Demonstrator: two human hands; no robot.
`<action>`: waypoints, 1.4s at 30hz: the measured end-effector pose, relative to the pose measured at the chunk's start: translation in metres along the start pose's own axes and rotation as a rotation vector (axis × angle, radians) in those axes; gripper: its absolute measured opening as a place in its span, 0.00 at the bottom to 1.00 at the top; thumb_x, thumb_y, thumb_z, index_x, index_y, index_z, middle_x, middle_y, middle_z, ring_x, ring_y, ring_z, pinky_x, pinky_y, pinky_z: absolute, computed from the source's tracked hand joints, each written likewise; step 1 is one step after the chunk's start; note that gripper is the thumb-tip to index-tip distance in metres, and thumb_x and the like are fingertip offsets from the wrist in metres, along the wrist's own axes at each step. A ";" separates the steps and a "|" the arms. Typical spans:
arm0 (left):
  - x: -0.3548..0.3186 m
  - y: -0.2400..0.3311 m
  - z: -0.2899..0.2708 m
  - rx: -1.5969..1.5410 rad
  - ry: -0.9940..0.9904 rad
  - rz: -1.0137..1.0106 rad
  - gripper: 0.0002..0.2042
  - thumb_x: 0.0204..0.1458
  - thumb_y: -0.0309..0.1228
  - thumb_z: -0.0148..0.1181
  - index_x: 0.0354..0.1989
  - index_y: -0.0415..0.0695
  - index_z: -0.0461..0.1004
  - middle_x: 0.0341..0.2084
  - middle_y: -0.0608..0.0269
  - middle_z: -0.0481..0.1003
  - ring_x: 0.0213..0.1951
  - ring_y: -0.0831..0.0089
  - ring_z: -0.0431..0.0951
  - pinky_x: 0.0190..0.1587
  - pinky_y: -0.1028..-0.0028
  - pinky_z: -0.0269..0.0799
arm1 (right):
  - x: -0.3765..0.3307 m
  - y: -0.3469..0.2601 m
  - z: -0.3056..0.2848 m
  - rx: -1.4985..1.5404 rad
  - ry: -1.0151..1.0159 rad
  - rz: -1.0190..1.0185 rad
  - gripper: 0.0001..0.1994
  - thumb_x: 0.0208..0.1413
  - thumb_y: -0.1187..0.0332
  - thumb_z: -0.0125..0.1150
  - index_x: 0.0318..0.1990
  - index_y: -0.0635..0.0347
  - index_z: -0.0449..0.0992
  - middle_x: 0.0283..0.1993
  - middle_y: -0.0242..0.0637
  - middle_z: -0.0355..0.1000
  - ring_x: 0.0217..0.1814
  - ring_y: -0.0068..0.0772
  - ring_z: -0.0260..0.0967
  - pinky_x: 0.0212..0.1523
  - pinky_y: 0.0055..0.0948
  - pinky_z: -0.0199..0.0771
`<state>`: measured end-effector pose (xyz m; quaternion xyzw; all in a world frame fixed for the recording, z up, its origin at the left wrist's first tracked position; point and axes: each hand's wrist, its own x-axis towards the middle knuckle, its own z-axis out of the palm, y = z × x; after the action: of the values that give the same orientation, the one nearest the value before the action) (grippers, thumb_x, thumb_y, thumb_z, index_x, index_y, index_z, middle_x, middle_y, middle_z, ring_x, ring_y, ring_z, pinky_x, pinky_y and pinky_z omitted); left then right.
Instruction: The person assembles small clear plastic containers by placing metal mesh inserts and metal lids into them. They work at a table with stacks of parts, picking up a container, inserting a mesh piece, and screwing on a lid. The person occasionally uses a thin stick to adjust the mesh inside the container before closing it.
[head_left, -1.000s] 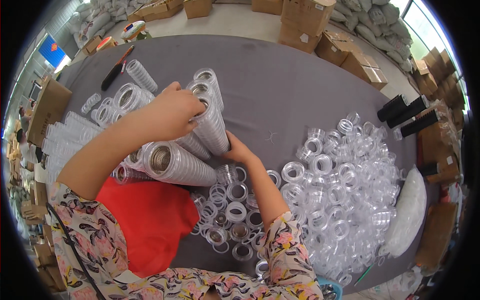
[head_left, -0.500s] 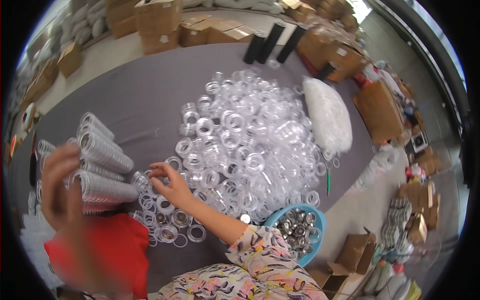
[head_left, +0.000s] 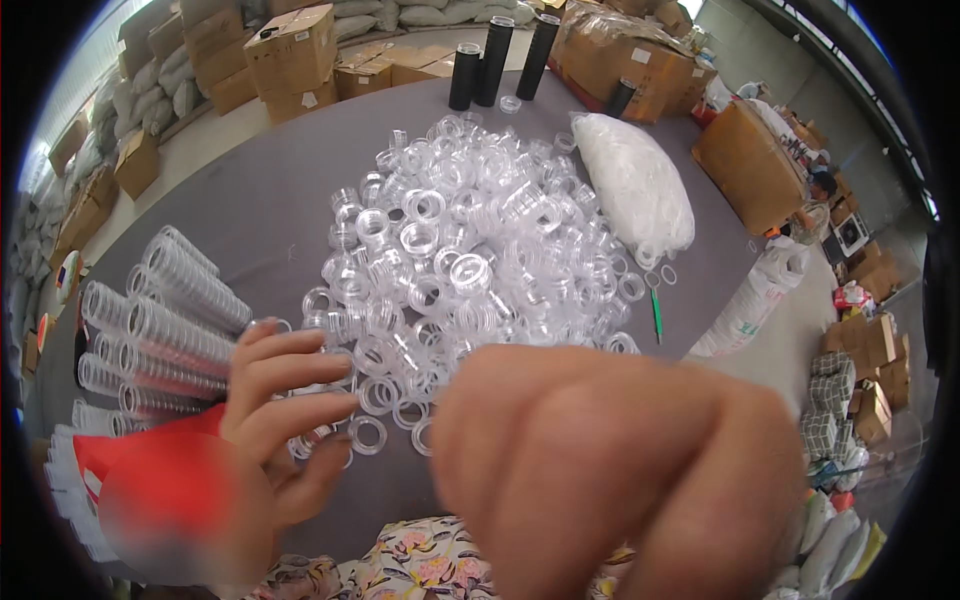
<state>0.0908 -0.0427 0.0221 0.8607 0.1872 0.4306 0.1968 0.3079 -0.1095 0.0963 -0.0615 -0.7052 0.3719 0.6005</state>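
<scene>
- Your right hand (head_left: 610, 470) fills the lower right of the frame, blurred, close to the lens; I cannot tell its grip.
- Your left hand (head_left: 285, 400), lower left, fingers spread, holds nothing, touching loose clear rings (head_left: 368, 432) on the grey desk (head_left: 270, 210).
- Left: stacked ring tubes (head_left: 165, 320) lie bundled.
- Centre: ring heap (head_left: 470, 250).
- Far: cardboard boxes (head_left: 295, 45), closed.

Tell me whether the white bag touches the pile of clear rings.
Touching. The head view shows the white bag lying against the clear rings along its left edge, with no grey table between them.
</scene>
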 end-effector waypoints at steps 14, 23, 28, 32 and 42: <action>-0.207 0.043 0.161 -0.336 0.085 -0.573 0.08 0.42 0.18 0.59 0.33 0.41 0.77 0.36 0.59 0.77 0.44 0.65 0.74 0.49 0.68 0.65 | -0.190 -0.130 0.048 -0.496 -0.363 -0.047 0.14 0.50 0.62 0.55 0.18 0.56 0.65 0.20 0.35 0.63 0.20 0.30 0.59 0.24 0.31 0.62; -0.314 0.055 0.203 -0.014 0.032 -0.615 0.09 0.45 0.23 0.59 0.37 0.39 0.75 0.40 0.56 0.74 0.45 0.62 0.73 0.50 0.66 0.66 | -0.262 -0.124 0.099 -1.163 -0.830 0.081 0.13 0.48 0.60 0.55 0.38 0.57 0.72 0.48 0.42 0.67 0.54 0.41 0.63 0.55 0.40 0.64; -0.311 0.084 0.208 -0.054 0.088 -0.663 0.10 0.45 0.23 0.59 0.37 0.39 0.75 0.41 0.55 0.73 0.46 0.59 0.72 0.51 0.66 0.65 | -0.235 -0.120 0.145 -1.420 -0.430 -0.151 0.15 0.45 0.62 0.56 0.42 0.54 0.71 0.50 0.35 0.65 0.58 0.39 0.60 0.63 0.45 0.56; -0.319 0.092 0.209 0.008 0.027 -0.581 0.09 0.44 0.22 0.59 0.36 0.41 0.75 0.41 0.55 0.74 0.46 0.59 0.72 0.51 0.66 0.65 | -0.224 -0.125 0.168 -1.721 -0.442 -0.483 0.24 0.48 0.64 0.54 0.55 0.50 0.64 0.59 0.28 0.59 0.64 0.35 0.52 0.68 0.48 0.48; -0.332 0.103 0.205 -0.010 0.015 -0.583 0.09 0.44 0.23 0.60 0.36 0.41 0.75 0.40 0.56 0.73 0.45 0.59 0.72 0.49 0.67 0.65 | -0.261 -0.129 0.195 -1.363 -0.969 -0.606 0.31 0.60 0.52 0.35 0.69 0.47 0.39 0.72 0.28 0.41 0.74 0.30 0.34 0.72 0.49 0.24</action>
<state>0.0885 -0.3299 -0.2611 0.7663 0.4261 0.3633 0.3150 0.2505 -0.4290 -0.0366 -0.0524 -0.9359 -0.3183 0.1416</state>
